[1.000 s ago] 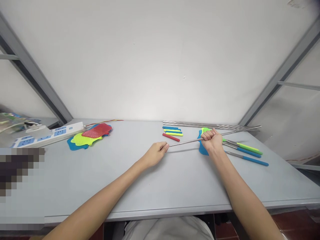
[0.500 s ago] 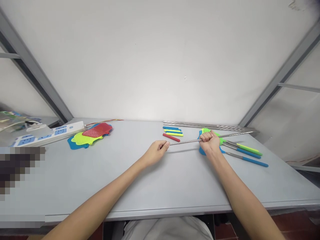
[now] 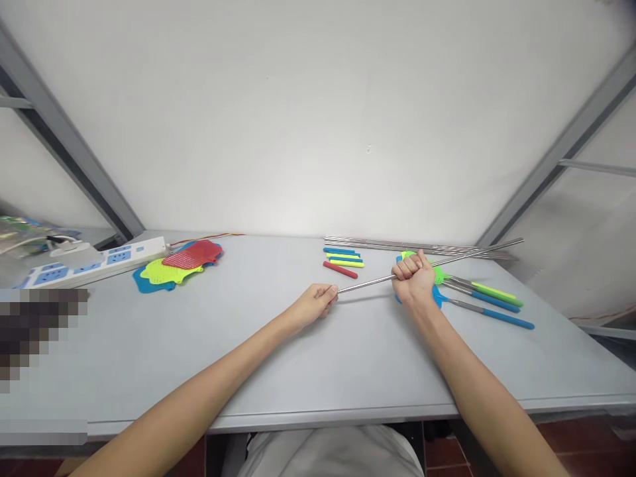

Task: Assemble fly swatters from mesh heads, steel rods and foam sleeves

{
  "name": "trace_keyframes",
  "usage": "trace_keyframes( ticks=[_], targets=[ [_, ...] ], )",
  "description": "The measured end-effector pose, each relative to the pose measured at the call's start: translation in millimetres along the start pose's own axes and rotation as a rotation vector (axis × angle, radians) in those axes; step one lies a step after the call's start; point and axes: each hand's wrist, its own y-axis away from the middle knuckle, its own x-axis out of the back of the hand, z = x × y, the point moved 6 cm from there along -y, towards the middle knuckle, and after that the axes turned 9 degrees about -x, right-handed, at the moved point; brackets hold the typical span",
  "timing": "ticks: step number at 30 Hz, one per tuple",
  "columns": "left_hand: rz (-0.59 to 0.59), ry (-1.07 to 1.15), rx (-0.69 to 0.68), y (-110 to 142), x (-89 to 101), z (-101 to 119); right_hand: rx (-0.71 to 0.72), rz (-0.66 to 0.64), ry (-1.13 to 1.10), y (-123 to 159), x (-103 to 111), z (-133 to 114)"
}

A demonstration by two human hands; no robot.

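A thin metal rod [image 3: 368,283] runs slanting above the table between my two hands, its far end rising to the right. My left hand [image 3: 314,303] pinches the rod's near left end, and that tip is hidden in the fingers. Farther along, my right hand [image 3: 413,277] is wrapped round the rod in a fist. Under and beside that fist lie fly swatters with green and blue heads, partly hidden; a blue handle [image 3: 507,319] and a green handle [image 3: 499,293] stick out to the right. Short coloured handle grips, among them a red one [image 3: 340,269], lie behind my hands.
Several metal rods [image 3: 377,244] lie along the wall at the back. Loose swatter heads in red [image 3: 191,258], yellow [image 3: 166,270] and blue overlap at the left, beside a white power strip [image 3: 106,262]. Grey frame posts [image 3: 561,146] stand at both sides.
The rod's far end dipped half a second ago and is now raised again. My right hand has slid slightly left along the rod. My left hand has hardly moved.
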Motion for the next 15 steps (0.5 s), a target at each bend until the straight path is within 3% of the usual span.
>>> trace_keyframes(
  ticks=[15],
  targets=[
    [-0.025,0.119,0.078,2.5,0.1,-6.0,0.003,-0.032,0.051,5.7,-2.3,16.7]
  ],
)
